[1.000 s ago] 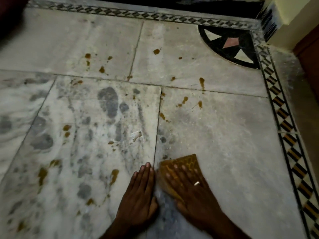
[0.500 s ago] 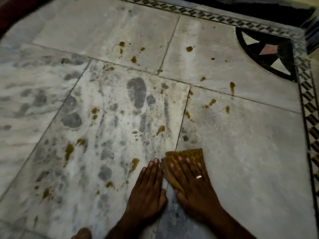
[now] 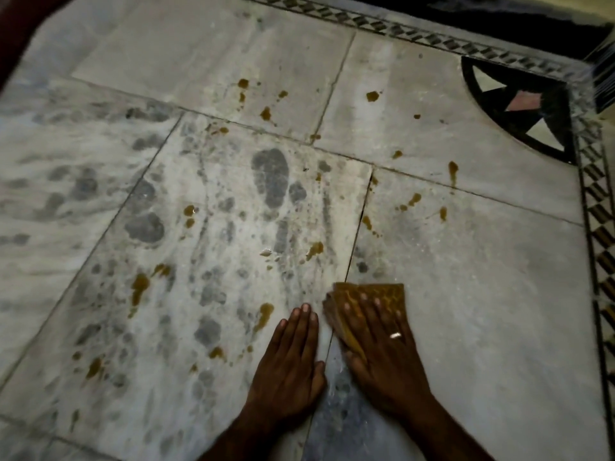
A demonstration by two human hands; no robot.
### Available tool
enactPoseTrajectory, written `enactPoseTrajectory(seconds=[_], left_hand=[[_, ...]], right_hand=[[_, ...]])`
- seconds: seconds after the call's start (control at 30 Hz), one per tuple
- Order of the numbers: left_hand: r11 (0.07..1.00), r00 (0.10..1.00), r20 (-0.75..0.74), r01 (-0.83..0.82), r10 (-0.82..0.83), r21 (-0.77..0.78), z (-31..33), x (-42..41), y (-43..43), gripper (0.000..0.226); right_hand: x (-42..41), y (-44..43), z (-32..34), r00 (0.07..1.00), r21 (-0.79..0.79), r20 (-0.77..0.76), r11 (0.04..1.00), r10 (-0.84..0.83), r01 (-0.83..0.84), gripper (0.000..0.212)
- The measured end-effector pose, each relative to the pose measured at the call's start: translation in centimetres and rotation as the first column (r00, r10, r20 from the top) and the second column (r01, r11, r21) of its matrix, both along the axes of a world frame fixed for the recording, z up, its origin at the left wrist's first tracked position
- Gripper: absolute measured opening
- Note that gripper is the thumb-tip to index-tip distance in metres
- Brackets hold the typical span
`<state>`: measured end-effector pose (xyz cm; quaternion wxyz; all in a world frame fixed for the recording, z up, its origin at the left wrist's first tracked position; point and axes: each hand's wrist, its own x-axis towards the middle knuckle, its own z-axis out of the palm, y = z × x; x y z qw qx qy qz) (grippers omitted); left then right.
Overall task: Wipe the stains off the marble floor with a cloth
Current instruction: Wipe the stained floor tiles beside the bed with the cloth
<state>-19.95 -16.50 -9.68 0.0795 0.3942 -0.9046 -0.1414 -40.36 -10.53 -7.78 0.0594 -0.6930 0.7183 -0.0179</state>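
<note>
You're looking down at a pale marble floor (image 3: 466, 311): big grey-veined slabs with thin dark joints (image 3: 357, 234) between them. A black-and-white diamond border (image 3: 595, 207) runs along the far and right edges. A black quarter-circle inlay (image 3: 519, 104) with pink and white pieces sits far right. The light is dim, with a dark strip (image 3: 466, 21) beyond the far border.

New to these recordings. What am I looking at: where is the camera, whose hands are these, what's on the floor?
There is no machine here: a person works with bare hands, and the picture comes from a camera worn on their head, looking forward and down. The left hand rests flat on the marble floor, holding nothing. The right hand, wearing a ring, presses a yellow cloth to the floor with straight fingers. Across the slabs lie brown stains, mostly ahead and left of the hands. A patterned border and a dark corner inlay edge the floor at the right.
</note>
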Motion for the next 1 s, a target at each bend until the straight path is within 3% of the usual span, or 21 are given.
enactPoseTrajectory(seconds=[0.17, 0.3, 0.47, 0.57, 0.63, 0.73, 0.83, 1.0], left_hand=[[1.0, 1.0, -0.004, 0.015, -0.015, -0.001, 0.0, -0.1, -1.0, 0.073], [0.999, 1.0, -0.01, 0.011, -0.011, -0.036, 0.0, -0.3, -0.9, 0.071], [0.998, 0.999, -0.008, 0.049, -0.049, -0.042, -0.5, 1.4, -0.2, 0.069], [0.999, 0.999, 0.025, 0.033, -0.032, -0.037, -0.2, 3.3, 0.6, 0.07], [0.999, 0.999, 0.035, -0.01, 0.011, -0.04, -0.1, 4.7, 0.9, 0.069], [0.996, 0.996, 0.025, -0.079, 0.081, -0.044, -0.2, 6.6, 0.9, 0.066], [0.991, 0.992, 0.056, -0.108, 0.113, -0.075, -0.2, 8.2, 0.3, 0.065], [0.983, 0.98, 0.092, -0.171, 0.177, -0.075, 0.2, 11.2, 0.1, 0.07]], right_hand=[[-1.5, -5.9, -0.3, 0.963, 0.019, 0.016, 0.963, -0.268, 0.268, 0.07], [0.8, -10.0, -0.2, 0.974, 0.02, 0.049, 0.975, -0.223, 0.222, 0.075], [3.6, -3.0, -0.1, 0.999, 0.019, -0.006, 0.999, -0.045, 0.045, 0.069], [5.2, -0.3, -0.3, 0.986, 0.025, -0.024, 0.986, -0.162, 0.163, 0.065], [7.2, -0.5, -0.2, 0.971, 0.04, -0.031, 0.97, -0.238, 0.239, 0.074], [10.3, -2.0, 0.1, 0.994, 0.075, -0.005, 0.991, -0.106, 0.106, 0.081], [12.1, -3.6, 0.2, 0.995, 0.075, 0.03, 0.993, -0.094, 0.092, 0.084], [11.9, -0.1, 0.0, 0.992, 0.042, 0.061, 0.993, 0.108, -0.111, 0.081]])
